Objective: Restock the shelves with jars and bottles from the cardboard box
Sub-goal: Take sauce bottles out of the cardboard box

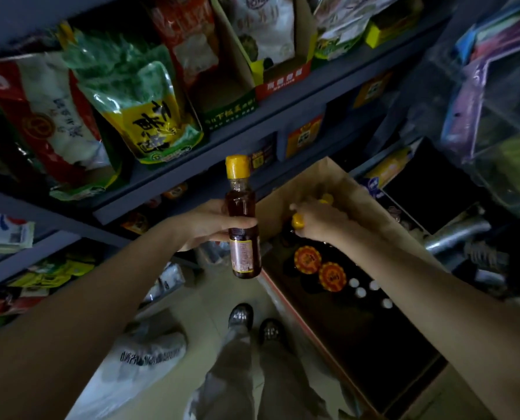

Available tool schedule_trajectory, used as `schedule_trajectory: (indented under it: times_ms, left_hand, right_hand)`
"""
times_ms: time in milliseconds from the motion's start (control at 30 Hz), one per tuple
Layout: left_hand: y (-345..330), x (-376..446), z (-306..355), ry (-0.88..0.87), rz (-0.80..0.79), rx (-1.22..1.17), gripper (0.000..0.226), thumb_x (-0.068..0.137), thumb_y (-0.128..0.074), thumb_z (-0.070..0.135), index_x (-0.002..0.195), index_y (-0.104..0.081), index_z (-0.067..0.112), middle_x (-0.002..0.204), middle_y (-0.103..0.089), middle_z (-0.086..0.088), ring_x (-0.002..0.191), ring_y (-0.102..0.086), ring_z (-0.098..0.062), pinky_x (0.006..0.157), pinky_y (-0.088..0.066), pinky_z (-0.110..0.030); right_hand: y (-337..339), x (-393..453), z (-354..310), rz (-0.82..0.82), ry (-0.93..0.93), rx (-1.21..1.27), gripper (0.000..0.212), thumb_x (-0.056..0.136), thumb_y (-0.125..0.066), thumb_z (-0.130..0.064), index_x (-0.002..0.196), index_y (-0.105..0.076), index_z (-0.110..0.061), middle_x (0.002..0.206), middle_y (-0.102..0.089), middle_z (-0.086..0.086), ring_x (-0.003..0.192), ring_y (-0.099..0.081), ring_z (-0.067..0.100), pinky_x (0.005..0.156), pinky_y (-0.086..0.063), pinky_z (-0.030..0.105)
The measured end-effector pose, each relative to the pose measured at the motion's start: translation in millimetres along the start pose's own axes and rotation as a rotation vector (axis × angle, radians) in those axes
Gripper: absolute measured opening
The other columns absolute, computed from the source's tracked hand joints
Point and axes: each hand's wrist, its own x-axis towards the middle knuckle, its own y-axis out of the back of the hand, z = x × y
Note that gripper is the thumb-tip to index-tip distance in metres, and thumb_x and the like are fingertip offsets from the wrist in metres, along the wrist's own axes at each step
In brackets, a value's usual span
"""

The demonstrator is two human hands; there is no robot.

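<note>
Left hand (pixel 210 222) grips bottle (pixel 243 225) upright.

Single head view, looking steeply down past shelves (pixel 283 116), close over cardboard box (pixel 328 177), floor and own feet.

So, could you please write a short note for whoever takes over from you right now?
Left hand holds one bottle upright, out of the box, not yet shelved.
Right hand is in the box, gripping a yellow cap.
Left in the box: two orange-lidded jars and several white caps.
To do: shelve the bottle, then empty the box.
</note>
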Motion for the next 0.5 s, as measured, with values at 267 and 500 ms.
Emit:
schedule_trajectory:
  times_ms: [267, 500]
  left_hand:
    - [5, -13, -14, -0.026, 0.046, 0.011, 0.045, 0.078, -0.072, 0.018, 0.121, -0.057, 0.014, 0.119, -0.065, -0.003, 0.111, -0.061, -0.016, 0.100, -0.045, -0.032]
    - [8, -71, 4, -0.139, 0.070, 0.040, 0.035, 0.080, -0.069, 0.012, 0.114, -0.058, 0.011, 0.116, -0.066, -0.007, 0.109, -0.062, -0.019, 0.088, -0.049, -0.024]
  right_hand:
    - [-43, 28, -13, 0.127, 0.029, -0.239, 0.029, 0.095, -0.042, -0.006, 0.123, -0.046, -0.012, 0.131, -0.044, 0.019, 0.112, -0.053, 0.034, 0.092, -0.047, 0.038]
    - [52, -40, -44, 0.266, 0.064, -0.112, 0.029, 0.078, -0.070, -0.035, 0.092, -0.057, -0.013, 0.091, -0.058, 0.005, 0.096, -0.060, 0.026, 0.070, -0.043, 0.029]
